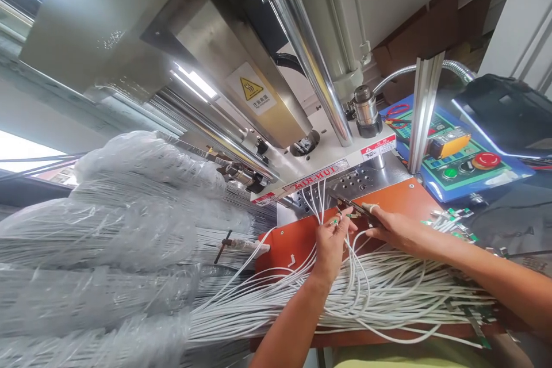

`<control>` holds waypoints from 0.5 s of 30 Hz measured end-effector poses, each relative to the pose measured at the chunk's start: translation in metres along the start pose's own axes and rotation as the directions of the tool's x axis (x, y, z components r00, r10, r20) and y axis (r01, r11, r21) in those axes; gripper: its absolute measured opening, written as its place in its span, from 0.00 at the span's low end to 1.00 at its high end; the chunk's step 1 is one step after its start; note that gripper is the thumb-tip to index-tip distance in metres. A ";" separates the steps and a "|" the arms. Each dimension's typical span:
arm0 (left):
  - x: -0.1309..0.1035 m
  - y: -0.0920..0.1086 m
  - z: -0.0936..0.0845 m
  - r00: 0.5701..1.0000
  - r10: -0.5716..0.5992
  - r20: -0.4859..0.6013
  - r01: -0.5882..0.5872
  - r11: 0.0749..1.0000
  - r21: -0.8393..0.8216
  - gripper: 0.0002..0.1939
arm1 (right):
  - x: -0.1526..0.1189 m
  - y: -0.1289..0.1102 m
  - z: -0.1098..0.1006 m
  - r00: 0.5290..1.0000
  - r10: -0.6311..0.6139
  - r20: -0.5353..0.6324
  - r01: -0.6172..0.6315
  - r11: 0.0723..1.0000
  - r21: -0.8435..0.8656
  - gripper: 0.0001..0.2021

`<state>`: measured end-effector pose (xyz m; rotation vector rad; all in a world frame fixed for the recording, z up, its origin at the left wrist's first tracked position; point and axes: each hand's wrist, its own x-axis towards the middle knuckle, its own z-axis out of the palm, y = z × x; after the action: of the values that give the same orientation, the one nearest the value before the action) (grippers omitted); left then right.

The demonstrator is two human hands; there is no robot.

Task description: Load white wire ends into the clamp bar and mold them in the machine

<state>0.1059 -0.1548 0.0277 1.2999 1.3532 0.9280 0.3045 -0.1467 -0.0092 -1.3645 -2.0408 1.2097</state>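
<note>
My left hand [331, 246] is closed, thumb and fingers pinched on white cables [354, 264] whose small green-and-metal ends show at the fingertips. My right hand [390, 227] grips a dark metal hand tool [359, 207], perhaps pliers or tweezers; its tip points left, close to my left fingertips. Both hands are over the orange-brown work plate [397, 198], in front of the press. Several white cables [318, 207] run from under the press head [319, 175] down toward my left hand. The inner ends of these cables are hidden.
Loose white cables [276, 305] with green ends spread over the table's front. Plastic-wrapped cable bundles [129, 224] are stacked at left. A T-handled tool [233, 243] lies beside the plate. At right are a blue control box [463, 184] and an upright metal profile [425, 121]. A heat-warning sign [251, 89] marks the press.
</note>
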 end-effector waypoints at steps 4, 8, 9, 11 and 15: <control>0.003 -0.002 -0.002 0.998 -0.046 -0.043 0.047 0.999 0.020 0.15 | -0.002 -0.004 -0.002 0.999 0.009 0.034 -0.011 0.999 0.040 0.16; 0.004 -0.008 0.002 0.978 0.203 -0.040 -0.186 0.945 0.267 0.06 | -0.002 -0.005 -0.003 1.000 0.018 0.020 -0.018 0.999 0.029 0.19; 0.004 -0.010 0.003 0.960 0.279 -0.029 -0.255 0.911 0.324 0.04 | -0.002 -0.005 -0.003 1.000 0.018 0.025 -0.019 1.000 0.021 0.19; 0.005 -0.014 0.005 0.920 0.391 0.009 -0.364 0.846 0.390 0.04 | -0.002 -0.007 -0.005 0.999 0.024 0.035 -0.024 1.000 0.003 0.20; 0.008 -0.019 0.007 0.873 0.483 0.064 -0.459 0.772 0.440 0.05 | -0.003 -0.010 -0.008 0.999 0.024 0.038 -0.024 0.999 -0.021 0.20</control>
<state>0.1089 -0.1502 0.0071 2.0531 1.3479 1.0235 0.3067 -0.1470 0.0037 -1.3892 -2.0744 1.2376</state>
